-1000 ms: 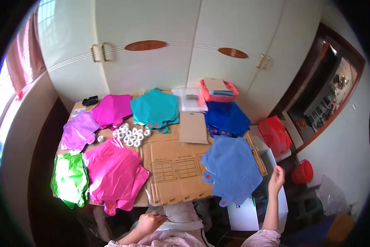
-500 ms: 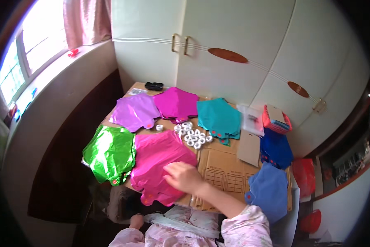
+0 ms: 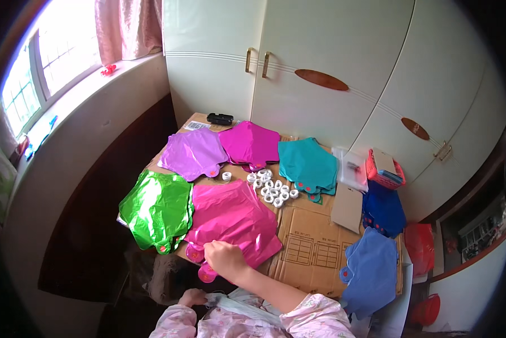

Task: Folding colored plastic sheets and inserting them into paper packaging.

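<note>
A stack of flat, shiny pink foil balloons (image 3: 239, 217) lies at the near side of the cardboard-covered table. My right hand (image 3: 226, 260) is at its near edge, fingers closed on the pink foil beside two round tabs with red dots. Down at my lap, my left hand (image 3: 192, 297) is curled next to a pale cloth (image 3: 227, 302); what it holds, if anything, is hidden. Left of the pink stack lie green foil balloons (image 3: 156, 209). Behind are lilac (image 3: 192, 153) and magenta (image 3: 250, 143) ones.
White ring-shaped rolls (image 3: 273, 191) cluster mid-table. Teal (image 3: 308, 166), dark blue (image 3: 383, 205) and light blue (image 3: 371, 267) foil stacks lie rightward. A red basket (image 3: 385, 174), brown card (image 3: 347, 207) and black object (image 3: 219, 119) stand nearby. White cupboards (image 3: 213, 84) rise behind.
My right hand has moved left and nearer, from above the pink stack to its near edge, and its fingers have closed. The pink foil there has shifted, with two tabs apart. The view has shifted slightly.
</note>
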Demonstrator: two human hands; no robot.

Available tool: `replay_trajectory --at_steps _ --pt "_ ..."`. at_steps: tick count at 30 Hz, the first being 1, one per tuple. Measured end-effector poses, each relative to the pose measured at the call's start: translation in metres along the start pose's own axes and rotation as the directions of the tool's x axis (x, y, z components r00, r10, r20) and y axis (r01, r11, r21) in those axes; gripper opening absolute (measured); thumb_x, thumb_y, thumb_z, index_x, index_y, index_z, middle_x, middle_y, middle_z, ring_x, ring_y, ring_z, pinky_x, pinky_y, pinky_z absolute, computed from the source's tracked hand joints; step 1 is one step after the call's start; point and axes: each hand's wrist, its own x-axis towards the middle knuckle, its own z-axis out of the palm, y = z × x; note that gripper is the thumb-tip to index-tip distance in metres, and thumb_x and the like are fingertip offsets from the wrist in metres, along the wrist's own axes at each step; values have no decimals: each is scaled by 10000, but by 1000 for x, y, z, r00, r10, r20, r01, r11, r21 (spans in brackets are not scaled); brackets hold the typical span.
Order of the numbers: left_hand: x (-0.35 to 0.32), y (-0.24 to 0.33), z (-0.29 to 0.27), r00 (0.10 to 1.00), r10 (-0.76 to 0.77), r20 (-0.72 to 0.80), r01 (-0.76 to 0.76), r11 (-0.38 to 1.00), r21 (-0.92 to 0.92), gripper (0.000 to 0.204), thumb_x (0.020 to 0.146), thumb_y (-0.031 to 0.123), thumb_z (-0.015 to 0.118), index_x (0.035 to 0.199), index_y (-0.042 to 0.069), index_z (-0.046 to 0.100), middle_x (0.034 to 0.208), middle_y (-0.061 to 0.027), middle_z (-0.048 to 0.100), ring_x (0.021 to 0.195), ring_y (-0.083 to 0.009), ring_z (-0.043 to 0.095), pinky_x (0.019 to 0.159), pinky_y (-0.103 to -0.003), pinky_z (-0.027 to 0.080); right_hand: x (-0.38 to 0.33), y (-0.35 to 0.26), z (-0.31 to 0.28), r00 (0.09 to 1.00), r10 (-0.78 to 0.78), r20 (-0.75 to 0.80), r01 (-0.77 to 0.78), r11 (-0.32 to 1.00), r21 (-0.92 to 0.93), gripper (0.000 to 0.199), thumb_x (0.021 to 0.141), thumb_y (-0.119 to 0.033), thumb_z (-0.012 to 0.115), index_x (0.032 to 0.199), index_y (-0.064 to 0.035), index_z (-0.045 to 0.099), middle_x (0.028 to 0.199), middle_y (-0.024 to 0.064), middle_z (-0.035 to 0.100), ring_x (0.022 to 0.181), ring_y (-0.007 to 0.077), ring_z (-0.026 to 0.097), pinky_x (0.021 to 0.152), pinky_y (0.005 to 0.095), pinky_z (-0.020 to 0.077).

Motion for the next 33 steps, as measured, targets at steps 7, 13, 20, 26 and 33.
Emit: replay_trajectory --at_steps 7,13,20,26,33 --pt "-144 134 -174 766 641 -41 -524 587 -617 331 950 177 520 1201 -34 564 1057 -102 671 1011 -144 602 917 -287 442 -51 68 -69 786 554 -272 -257 694 672 170 849 -184 598 891 -27 649 657 139 629 582 208 627 550 332 483" --pt "-183 208 -226 668 451 -592 -723 583 -370 289 845 89 625 1110 -25 611 1004 -121 665 953 -190 615 852 -313 455 -120 34 -176 864 -40 -502 -30 991 -131 83 733 -59 611 810 -33 598 883 96 639 823 234 660 718 346 538" --pt "-98 309 -231 397 796 -458 -649 596 472 449 793 188 654 1216 80 551 1228 -88 571 1178 -293 508 977 -402 386 -169 49 -104 963 100 -249 -156 964 -216 182 784 -193 636 866 -40 582 1017 129 624 964 286 623 848 391 512" --pt "-1 305 -219 669 735 -109 -383 467 797 565 860 401 565 1364 182 435 1419 -76 413 1312 -350 367 1039 -493 324 -196 63 -116 910 260 -323 -282 959 -24 332 825 -305 660 993 -24 610 1031 122 629 969 293 611 859 381 487" --pt "35 316 -241 661 745 92 -540 386 748 626 837 462 590 1376 197 411 1463 -83 346 1346 -376 302 1073 -504 290 -291 104 -175 674 664 -323 -737 571 -362 736 708 -418 745 1282 -52 466 1320 206 449 1215 416 421 960 532 374"
